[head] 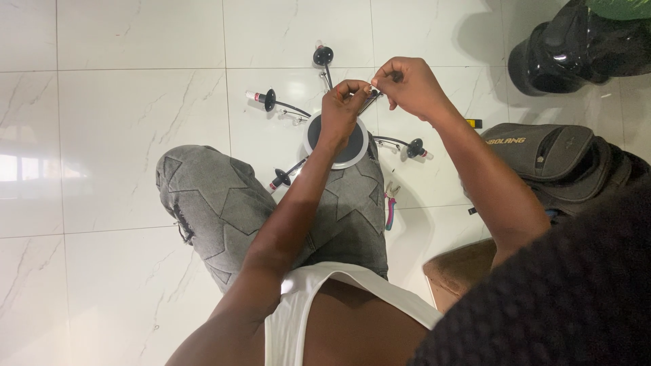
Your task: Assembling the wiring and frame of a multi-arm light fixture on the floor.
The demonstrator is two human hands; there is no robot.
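While the person is sitting over the white marble-look floor [122, 115], both hands are meeting above a multi-arm light fixture [336, 146] that is resting against the knee of the grey star-patterned jeans [224, 203]. The left hand [342, 108] is hovering directly over the fixture's round grey and white base, its fingers pinched together on one of the thin dark arms [369, 102] that is rising from the hub toward the upper right. The right hand [409, 85] is coming in from the right, just beside the left, its fingertips closed on the far tip of that same arm, so the two grips are almost touching. That arm's long axis is running diagonally, from the base up and to the right, straight into the gap between the two hands. Neither hand is clearly nearer; both are already on it.

Four other arms are spreading outward from the hub, each ending in a small dark cup with a white socket [261, 97]. A pair of pliers with coloured handles [390, 207] is lying on the floor just right of the knee, well below both hands. A dark bag [542, 152] is sitting to the right, apart from the fixture.
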